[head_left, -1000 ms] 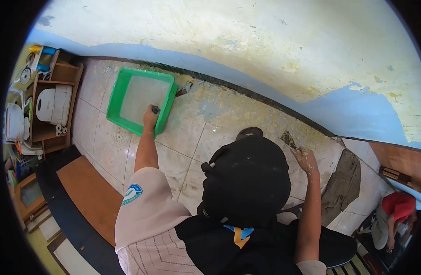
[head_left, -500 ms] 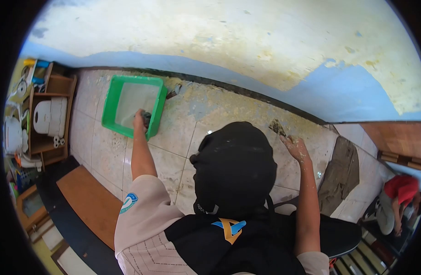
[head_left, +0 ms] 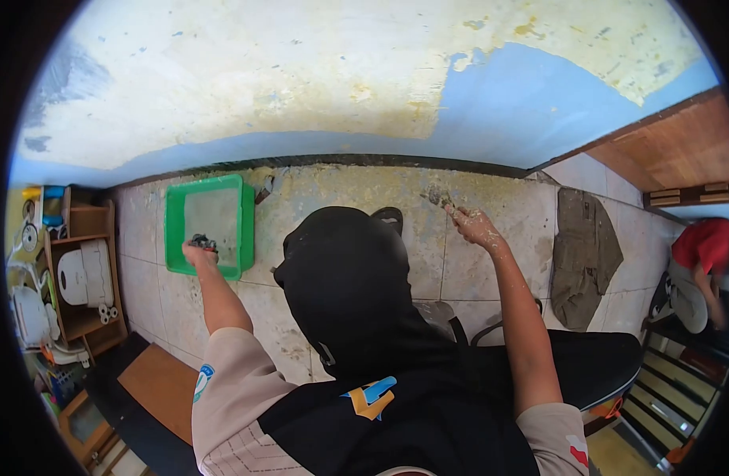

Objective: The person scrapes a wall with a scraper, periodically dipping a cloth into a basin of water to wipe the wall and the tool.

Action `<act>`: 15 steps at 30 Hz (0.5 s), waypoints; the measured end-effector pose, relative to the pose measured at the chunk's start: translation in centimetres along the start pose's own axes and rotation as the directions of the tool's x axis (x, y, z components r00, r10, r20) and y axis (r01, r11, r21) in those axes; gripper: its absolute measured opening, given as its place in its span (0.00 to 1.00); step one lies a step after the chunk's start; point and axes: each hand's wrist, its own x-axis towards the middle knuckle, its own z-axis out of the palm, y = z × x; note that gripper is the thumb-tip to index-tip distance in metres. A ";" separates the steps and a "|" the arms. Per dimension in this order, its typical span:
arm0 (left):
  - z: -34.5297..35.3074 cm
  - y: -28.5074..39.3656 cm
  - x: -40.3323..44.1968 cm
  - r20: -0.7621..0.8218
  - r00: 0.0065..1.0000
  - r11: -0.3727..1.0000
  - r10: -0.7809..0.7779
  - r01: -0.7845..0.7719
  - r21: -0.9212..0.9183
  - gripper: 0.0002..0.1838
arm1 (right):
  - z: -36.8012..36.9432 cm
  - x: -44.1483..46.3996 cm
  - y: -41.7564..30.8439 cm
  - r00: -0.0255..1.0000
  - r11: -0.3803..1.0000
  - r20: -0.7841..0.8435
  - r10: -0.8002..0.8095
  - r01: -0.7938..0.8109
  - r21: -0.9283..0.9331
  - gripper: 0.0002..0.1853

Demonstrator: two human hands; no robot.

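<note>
- Left hand (head_left: 198, 254) has moved leftward across the green tub (head_left: 244, 222) since the half-second-earlier frame; it was toward the tub's right side then. Whole view has swung as well, so the tub now sits lower in it.
- Right hand (head_left: 475, 227) now has its fingers wrapped about the handle of a scraper (head_left: 437, 195); half a second ago those fingers looked looser.
- Left hand state: closed around a small dark object (head_left: 204, 243) with a touch of red. Object's exact kind: cannot tell. It is held over the tub's near left part; contact with the contents cannot be made out.
- Tub: on the tiled floor (head_left: 491, 270), near the foot of the wall (head_left: 261, 103), pale matter inside.
- Scraper: blade pointing toward the wall, over stained tile; whether it touches the floor is unclear.
- Small tool (head_left: 264, 190) lies just right of the tub's far corner.
- Brown cloth (head_left: 583, 254) spread on the floor, right of the right hand.
- Wall: patchy yellowish-white above, blue paint below, with a larger blue area toward the right.
- Far left, wooden shelf unit (head_left: 83, 321); far right, another person in a red top (head_left: 704, 244), bent over.
</note>
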 end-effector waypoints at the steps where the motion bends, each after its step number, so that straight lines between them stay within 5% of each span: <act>1: 0.4 0.6 -1.0 -0.026 1.000 1.000 0.003 -0.004 -0.024 0.11 | -0.1 0.2 0.2 0.998 0.995 0.058 0.008 -0.013 0.096 0.28; 4: 2.3 0.9 -3.7 0.041 0.997 0.994 0.064 -0.060 -0.094 0.12 | 0.6 1.5 1.2 0.990 0.976 0.138 -0.031 0.001 0.216 0.24; 5: 3.5 0.7 -7.3 0.259 0.957 0.991 0.132 -0.124 -0.047 0.15 | 0.9 2.1 1.7 0.983 0.971 0.169 -0.072 0.031 0.235 0.26; 6: 4.8 0.1 -11.0 0.466 0.866 0.981 0.181 -0.196 -0.017 0.17 | 1.0 1.9 1.2 0.985 0.970 0.158 -0.070 0.031 0.242 0.26; 8: 6.9 -2.1 -13.5 0.739 0.673 0.936 0.001 -0.261 0.237 0.23 | 1.9 0.6 -0.9 0.972 0.931 0.220 -0.087 0.001 0.366 0.33; 10: 9.7 -5.2 -24.1 0.870 0.487 0.863 -0.077 -0.405 0.303 0.19 | 3.2 -0.5 -3.1 0.969 0.910 0.233 -0.077 -0.027 0.413 0.29; 12: 10.9 -9.8 -30.0 0.940 0.261 0.889 -0.222 -0.342 0.305 0.21 | 4.6 -1.1 -5.1 0.965 0.888 0.253 -0.075 -0.051 0.458 0.26; 14: 11.1 -14.9 -33.8 0.956 0.163 0.863 -0.245 -0.413 0.292 0.23 | 5.3 -1.1 -7.1 0.920 0.919 0.337 -0.198 0.055 0.390 0.19; 15: 11.3 -16.9 -35.3 0.986 0.030 0.852 -0.162 -0.500 0.155 0.22 | 5.5 -1.7 -8.2 0.922 0.917 0.329 -0.202 0.059 0.395 0.19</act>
